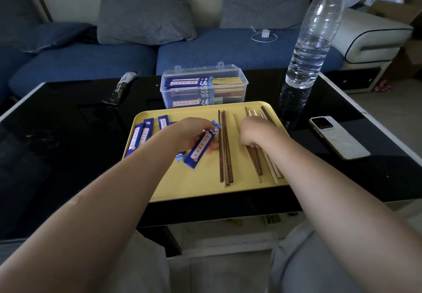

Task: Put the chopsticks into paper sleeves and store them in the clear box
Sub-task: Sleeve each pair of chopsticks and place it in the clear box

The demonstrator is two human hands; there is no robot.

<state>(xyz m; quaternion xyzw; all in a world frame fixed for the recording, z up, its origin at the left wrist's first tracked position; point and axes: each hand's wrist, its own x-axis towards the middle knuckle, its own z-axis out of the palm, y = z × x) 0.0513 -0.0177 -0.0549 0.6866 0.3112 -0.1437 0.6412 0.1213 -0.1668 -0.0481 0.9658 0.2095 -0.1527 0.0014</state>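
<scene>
Here the left hand (194,136) grips a blue paper sleeve (201,148); right hand (255,132) fingers curl onto chopsticks (257,158) on the tray (182,185)

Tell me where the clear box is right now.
In the head view the clear box stands on the black table, just beyond the yellow tray's far edge, left of the water bottle.

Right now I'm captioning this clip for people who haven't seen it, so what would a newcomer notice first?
Probably the yellow tray at the table's near edge, where the left hand grips a blue paper sleeve and the right hand reaches onto loose chopsticks. Behind it stands the clear box, already holding sleeved pairs, with a tall water bottle to its right.
</scene>
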